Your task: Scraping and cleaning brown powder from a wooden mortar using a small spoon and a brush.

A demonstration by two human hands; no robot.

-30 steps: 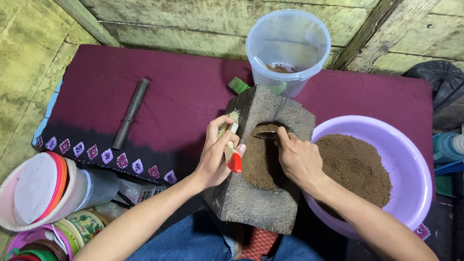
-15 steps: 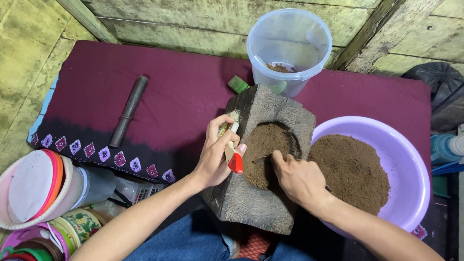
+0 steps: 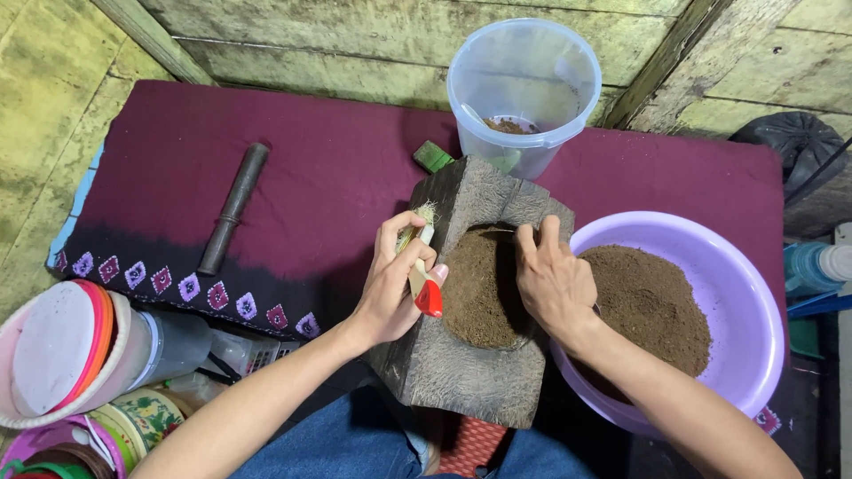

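Head view, from left to right. At the far left is a stack of round plastic lids point(image 3: 62, 355) in white, pink and orange, with more tubs under it. Next comes a dark red cloth point(image 3: 293, 160) with a row of little purple diamonds along its near edge. A dark round stick point(image 3: 232, 208) lies on the cloth, well apart from the hands.

The left hand point(image 3: 390, 284) is curled around a small brush point(image 3: 422, 266). The brush has pale bristles at the top and a red end at the bottom. The fingers and thumb pinch it tight. This hand rests against the left side of a big grey wooden block point(image 3: 470, 372) with a hollow cut in it. The hollow is full of brown powder point(image 3: 475, 284). The block sits right in front of the person, near the blue-clad knees.

The right hand point(image 3: 552, 279) lies flat on the powder in the hollow, fingers close together and pointing away.

Behind the block is a small green thing point(image 3: 432, 156) and a clear plastic bucket point(image 3: 524, 89) with a bit of brown stuff inside. On the right, touching the block, is a purple bowl point(image 3: 710, 257) holding a heap of the same brown powder.
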